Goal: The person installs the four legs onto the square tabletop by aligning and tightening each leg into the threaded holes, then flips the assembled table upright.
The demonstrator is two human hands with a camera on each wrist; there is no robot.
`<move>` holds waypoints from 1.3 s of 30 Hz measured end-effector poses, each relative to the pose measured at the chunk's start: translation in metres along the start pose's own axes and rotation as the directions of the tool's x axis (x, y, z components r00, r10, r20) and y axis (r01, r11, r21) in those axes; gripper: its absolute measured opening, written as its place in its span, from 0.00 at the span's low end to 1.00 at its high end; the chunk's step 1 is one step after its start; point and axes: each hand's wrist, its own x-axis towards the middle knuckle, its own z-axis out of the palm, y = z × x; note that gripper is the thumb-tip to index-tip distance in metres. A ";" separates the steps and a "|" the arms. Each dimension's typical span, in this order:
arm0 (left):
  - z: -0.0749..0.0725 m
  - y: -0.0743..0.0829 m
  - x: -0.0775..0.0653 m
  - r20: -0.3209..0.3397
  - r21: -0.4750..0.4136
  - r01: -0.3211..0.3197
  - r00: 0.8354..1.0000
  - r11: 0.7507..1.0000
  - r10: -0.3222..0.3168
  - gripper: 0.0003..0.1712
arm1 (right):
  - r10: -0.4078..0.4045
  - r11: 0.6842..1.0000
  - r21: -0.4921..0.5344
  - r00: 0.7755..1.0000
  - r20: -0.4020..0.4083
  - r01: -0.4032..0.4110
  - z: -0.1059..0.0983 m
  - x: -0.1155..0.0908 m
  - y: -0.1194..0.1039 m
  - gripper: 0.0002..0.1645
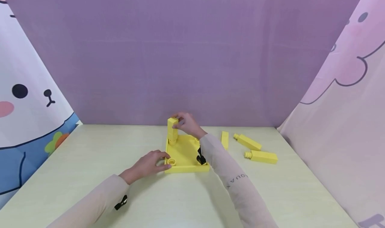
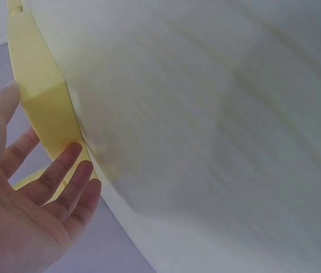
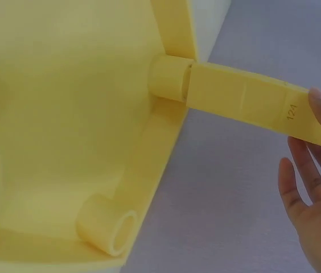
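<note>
A yellow toy tabletop (image 1: 183, 151) lies with its raised rim and round corner sockets facing up. At its far left corner a square yellow table leg (image 1: 172, 129) stands upright in the socket, marked "124" in the right wrist view. My right hand (image 1: 187, 124) pinches this leg near its top end between thumb and fingers. My left hand (image 1: 147, 164) holds the near left corner of the tabletop, thumb and fingers on either side of it, beside the socket ring (image 1: 171, 162). My right sleeve covers the tabletop's right side in the head view.
To the right lie several loose yellow legs: one short-looking leg (image 1: 225, 140) by the sleeve, another leg (image 1: 248, 142) with a threaded end, and a third leg (image 1: 261, 156) nearer. A purple cloth (image 1: 180, 61) hangs behind the pale table (image 1: 120, 141).
</note>
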 end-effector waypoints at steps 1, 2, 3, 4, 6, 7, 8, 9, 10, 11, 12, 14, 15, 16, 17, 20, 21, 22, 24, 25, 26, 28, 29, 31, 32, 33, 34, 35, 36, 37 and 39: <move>0.000 0.000 0.000 -0.002 0.002 -0.008 1.000 1.000 0.008 0.20 | -0.004 1.000 -0.002 1.000 -0.014 0.004 0.001 0.000 0.001 0.21; 0.000 -0.001 0.000 -0.001 0.003 -0.011 1.000 1.000 0.011 0.20 | -0.007 1.000 -0.003 1.000 -0.029 0.007 0.002 -0.001 0.002 0.21; 0.000 -0.001 0.000 -0.002 0.001 -0.014 1.000 1.000 0.014 0.20 | -0.010 1.000 -0.006 0.999 -0.043 0.009 0.004 -0.001 0.002 0.21; 0.000 -0.001 -0.001 -0.002 0.000 -0.016 1.000 1.000 0.016 0.21 | -0.010 1.000 -0.007 0.998 -0.056 0.010 0.005 -0.001 0.003 0.21; 0.000 -0.001 -0.001 -0.005 -0.001 -0.020 1.000 1.000 0.020 0.21 | -0.008 1.000 -0.011 0.997 -0.081 0.007 0.007 -0.002 0.003 0.22; 0.000 -0.001 -0.001 -0.007 0.000 -0.020 1.000 1.000 0.020 0.21 | -0.006 1.000 -0.013 0.996 -0.092 0.005 0.008 -0.002 0.004 0.22; 0.000 -0.001 -0.001 -0.007 0.000 -0.017 1.000 1.000 0.017 0.21 | -0.004 1.000 -0.013 0.995 -0.103 0.002 0.009 -0.002 0.004 0.21; 0.000 -0.001 -0.001 -0.009 0.001 -0.016 1.000 1.000 0.016 0.21 | -0.002 1.000 -0.013 0.994 -0.112 0.001 0.010 -0.002 0.004 0.21; 0.001 -0.001 -0.001 -0.010 0.000 -0.015 1.000 1.000 0.015 0.21 | -0.003 1.000 -0.016 0.993 -0.120 0.001 0.010 -0.002 0.004 0.21; 0.001 -0.001 -0.001 -0.011 0.001 -0.013 1.000 1.000 0.013 0.20 | -0.006 1.000 -0.016 0.992 -0.123 0.004 0.010 -0.002 0.005 0.21; 0.001 0.000 -0.001 -0.012 0.002 -0.011 1.000 1.000 0.011 0.20 | -0.009 1.000 -0.014 0.992 -0.123 0.008 0.010 -0.002 0.005 0.21; 0.000 0.000 -0.002 -0.011 0.000 -0.007 1.000 1.000 0.007 0.20 | -0.015 1.000 -0.013 0.994 -0.110 0.013 0.009 -0.001 0.004 0.22; 0.000 0.000 -0.002 -0.010 -0.001 -0.006 1.000 1.000 0.006 0.20 | -0.012 1.000 -0.008 0.995 -0.100 0.012 0.007 -0.001 0.003 0.22; 0.000 0.001 -0.002 -0.009 -0.002 -0.005 1.000 1.000 0.005 0.20 | -0.010 1.000 -0.006 0.996 -0.087 0.010 0.006 -0.001 0.003 0.22; -0.001 0.001 -0.002 -0.008 -0.001 -0.004 1.000 1.000 0.004 0.20 | -0.008 1.000 -0.002 0.997 -0.074 0.008 0.004 0.000 0.002 0.22; -0.002 0.002 -0.002 -0.003 -0.005 -0.003 1.000 1.000 0.003 0.19 | 0.005 1.000 0.002 1.000 -0.031 -0.005 -0.001 0.001 0.001 0.23; -0.002 0.002 -0.002 -0.001 -0.006 -0.004 1.000 1.000 0.004 0.19 | 0.009 1.000 0.003 1.000 -0.018 -0.009 -0.002 0.002 0.001 0.23; -0.002 0.002 -0.002 -0.002 -0.006 -0.005 1.000 1.000 0.005 0.19 | 0.008 1.000 -0.002 1.000 -0.006 -0.008 -0.003 0.002 0.001 0.23; -0.002 0.002 -0.002 -0.002 -0.007 -0.008 1.000 1.000 0.008 0.19 | 0.005 1.000 -0.016 1.000 0.017 -0.004 -0.004 0.003 0.001 0.22; -0.002 0.002 -0.002 -0.002 -0.008 -0.008 1.000 1.000 0.008 0.19 | 0.004 1.000 -0.022 1.000 0.026 -0.003 -0.004 0.003 0.000 0.22; -0.002 0.002 -0.002 -0.002 -0.010 -0.009 1.000 1.000 0.009 0.19 | 0.001 0.999 -0.033 1.000 0.031 0.000 -0.004 0.003 0.000 0.21; -0.002 0.002 -0.002 -0.003 -0.011 -0.010 1.000 1.000 0.010 0.19 | -0.006 0.999 -0.045 0.999 0.035 0.008 -0.003 0.004 0.000 0.20; -0.002 0.001 -0.002 -0.001 -0.012 -0.011 1.000 1.000 0.011 0.19 | -0.008 0.999 -0.047 0.999 0.033 0.010 -0.002 0.004 0.000 0.20; -0.001 0.001 -0.002 0.001 -0.013 -0.011 1.000 1.000 0.011 0.19 | -0.015 0.999 -0.042 1.000 0.021 0.016 0.000 0.004 0.000 0.20; -0.001 0.001 -0.002 0.001 -0.013 -0.010 1.000 1.000 0.010 0.20 | -0.018 0.999 -0.040 1.000 0.011 0.019 0.001 0.004 0.001 0.20; -0.001 0.001 -0.002 0.002 -0.013 -0.009 1.000 1.000 0.009 0.20 | -0.021 0.999 -0.036 1.000 -0.001 0.021 0.002 0.004 0.002 0.20; -0.001 0.001 -0.002 0.002 -0.013 -0.009 1.000 1.000 0.009 0.20 | -0.021 0.999 -0.033 1.000 -0.014 0.021 0.003 0.004 0.003 0.19; -0.001 0.001 -0.002 0.000 -0.012 -0.009 1.000 1.000 0.009 0.20 | -0.020 0.999 -0.029 0.999 -0.027 0.019 0.005 0.004 0.004 0.20; -0.001 0.001 -0.002 -0.001 -0.012 -0.009 1.000 1.000 0.009 0.20 | -0.018 1.000 -0.027 0.999 -0.042 0.017 0.006 0.003 0.005 0.20; -0.001 0.001 -0.002 -0.004 -0.009 -0.011 1.000 1.000 0.011 0.20 | -0.014 1.000 -0.027 0.998 -0.057 0.012 0.007 0.003 0.005 0.20; -0.001 0.001 -0.002 -0.009 -0.007 -0.016 1.000 1.000 0.016 0.20 | -0.004 1.000 -0.028 0.997 -0.083 0.001 0.009 0.002 0.006 0.20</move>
